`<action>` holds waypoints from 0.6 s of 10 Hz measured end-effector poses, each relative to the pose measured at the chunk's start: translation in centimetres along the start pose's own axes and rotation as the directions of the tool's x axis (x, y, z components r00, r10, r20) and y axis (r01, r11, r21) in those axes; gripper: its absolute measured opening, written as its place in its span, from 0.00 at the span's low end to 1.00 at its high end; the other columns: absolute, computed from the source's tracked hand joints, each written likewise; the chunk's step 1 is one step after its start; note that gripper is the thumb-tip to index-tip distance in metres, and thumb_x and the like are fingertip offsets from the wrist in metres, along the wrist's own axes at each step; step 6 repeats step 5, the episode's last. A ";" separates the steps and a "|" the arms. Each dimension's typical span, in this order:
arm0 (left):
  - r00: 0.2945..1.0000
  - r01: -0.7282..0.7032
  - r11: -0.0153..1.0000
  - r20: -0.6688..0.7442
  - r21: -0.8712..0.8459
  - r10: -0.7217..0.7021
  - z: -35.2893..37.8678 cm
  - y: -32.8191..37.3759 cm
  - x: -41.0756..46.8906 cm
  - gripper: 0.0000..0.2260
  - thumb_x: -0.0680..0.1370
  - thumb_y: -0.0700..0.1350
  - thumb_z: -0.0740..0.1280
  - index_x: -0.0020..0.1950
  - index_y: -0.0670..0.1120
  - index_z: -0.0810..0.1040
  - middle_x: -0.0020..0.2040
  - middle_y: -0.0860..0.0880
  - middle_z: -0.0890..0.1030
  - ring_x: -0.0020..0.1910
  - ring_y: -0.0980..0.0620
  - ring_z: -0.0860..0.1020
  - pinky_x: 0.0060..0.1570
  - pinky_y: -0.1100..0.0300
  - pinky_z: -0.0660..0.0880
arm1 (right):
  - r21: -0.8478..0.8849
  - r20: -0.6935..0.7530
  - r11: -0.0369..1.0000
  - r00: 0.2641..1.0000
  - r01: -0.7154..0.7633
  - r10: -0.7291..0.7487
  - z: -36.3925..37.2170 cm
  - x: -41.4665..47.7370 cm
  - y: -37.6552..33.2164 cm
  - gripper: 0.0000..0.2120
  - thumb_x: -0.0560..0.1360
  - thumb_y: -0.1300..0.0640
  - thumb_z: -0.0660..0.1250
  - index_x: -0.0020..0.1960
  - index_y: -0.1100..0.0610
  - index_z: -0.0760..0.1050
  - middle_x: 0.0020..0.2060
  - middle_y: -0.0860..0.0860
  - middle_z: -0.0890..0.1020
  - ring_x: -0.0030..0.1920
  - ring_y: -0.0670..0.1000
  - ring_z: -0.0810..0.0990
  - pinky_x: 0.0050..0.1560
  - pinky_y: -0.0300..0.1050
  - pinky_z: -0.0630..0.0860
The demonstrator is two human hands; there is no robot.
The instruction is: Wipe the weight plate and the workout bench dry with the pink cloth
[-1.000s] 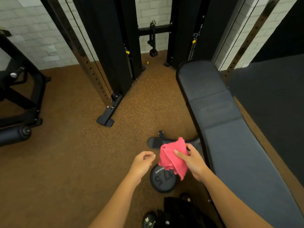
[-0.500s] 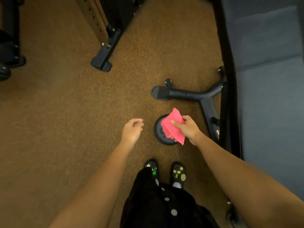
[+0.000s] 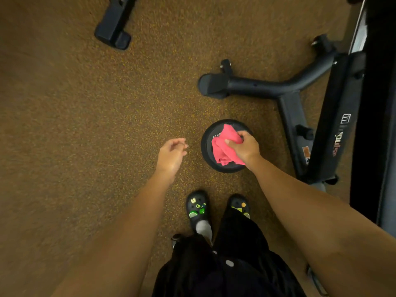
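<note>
My right hand (image 3: pixel 246 147) has the soft pink cloth (image 3: pixel 225 146) bunched on the weight plate (image 3: pixel 207 144) at my shoes' 12 o'clock, left hand (image 3: pixel 171 155) loose and empty; plate's probably heavy enough to stay put.

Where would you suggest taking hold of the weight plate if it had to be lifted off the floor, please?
Probably at its rim. The weight plate lies flat on the floor, so fingers must hook under the edge. Come from its left, where the left hand is free; the right hand and pink cloth cover the top.
</note>
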State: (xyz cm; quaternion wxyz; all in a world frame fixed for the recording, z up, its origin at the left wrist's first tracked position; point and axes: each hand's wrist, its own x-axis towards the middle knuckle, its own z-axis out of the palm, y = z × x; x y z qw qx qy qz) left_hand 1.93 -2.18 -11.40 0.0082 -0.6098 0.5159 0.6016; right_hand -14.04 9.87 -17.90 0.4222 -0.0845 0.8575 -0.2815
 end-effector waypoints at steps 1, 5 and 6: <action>1.000 0.003 1.000 0.006 -0.003 -0.003 0.8 -0.7 0.9 0.07 0.81 0.41 0.59 0.55 0.48 0.74 0.54 0.48 0.78 0.50 0.52 0.77 0.47 0.65 0.72 | -0.183 -0.116 0.983 0.992 0.023 -0.045 0.5 1.0 1.3 0.21 0.71 0.51 0.72 0.60 0.60 0.75 0.58 0.59 0.77 0.60 0.58 0.74 0.61 0.48 0.68; 0.999 -0.043 0.999 0.016 0.016 0.043 3.1 0.3 1.6 0.08 0.81 0.40 0.58 0.56 0.47 0.75 0.51 0.49 0.79 0.46 0.54 0.76 0.46 0.65 0.72 | -0.199 -0.120 0.979 0.993 -0.037 0.013 -0.9 1.0 0.9 0.37 0.69 0.48 0.73 0.72 0.57 0.60 0.69 0.60 0.63 0.69 0.59 0.62 0.65 0.53 0.66; 0.999 -0.043 0.999 0.016 0.016 0.043 3.1 0.3 1.6 0.08 0.81 0.40 0.58 0.56 0.47 0.75 0.51 0.49 0.79 0.46 0.54 0.76 0.46 0.65 0.72 | -0.199 -0.120 0.979 0.993 -0.037 0.013 -0.9 1.0 0.9 0.37 0.69 0.48 0.73 0.72 0.57 0.60 0.69 0.60 0.63 0.69 0.59 0.62 0.65 0.53 0.66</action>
